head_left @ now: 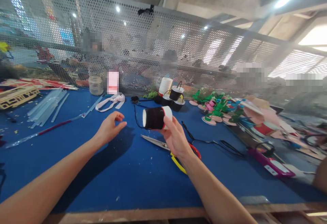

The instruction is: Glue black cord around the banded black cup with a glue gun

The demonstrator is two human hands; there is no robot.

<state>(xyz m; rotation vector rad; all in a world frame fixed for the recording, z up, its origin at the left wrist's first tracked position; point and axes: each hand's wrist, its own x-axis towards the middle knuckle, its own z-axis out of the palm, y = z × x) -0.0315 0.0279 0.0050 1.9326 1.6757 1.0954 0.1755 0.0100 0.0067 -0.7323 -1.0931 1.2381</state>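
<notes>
The blue counter (143,186) carries everything, and above its middle are the two bare hands. The right hand (176,138) holds the cup, with its fingers and thumb around the right end. The left hand (111,127) is well apart from the cup, on its left; its fingers are bent a little, the thumb stands away from them, and I see nothing in it. On the counter, at the near side of the cup, lie the scissors (155,141), with tips to the left and the handles partly hidden under the right wrist. The cup (154,118), white and wrapped in black, lies on its side in the air; its long axis goes nearly from left to right, so the bare white left end looks toward the left hand. The thinnest thing is the black cord (135,115), which curves from near this left end toward the far side, between the hands.
</notes>
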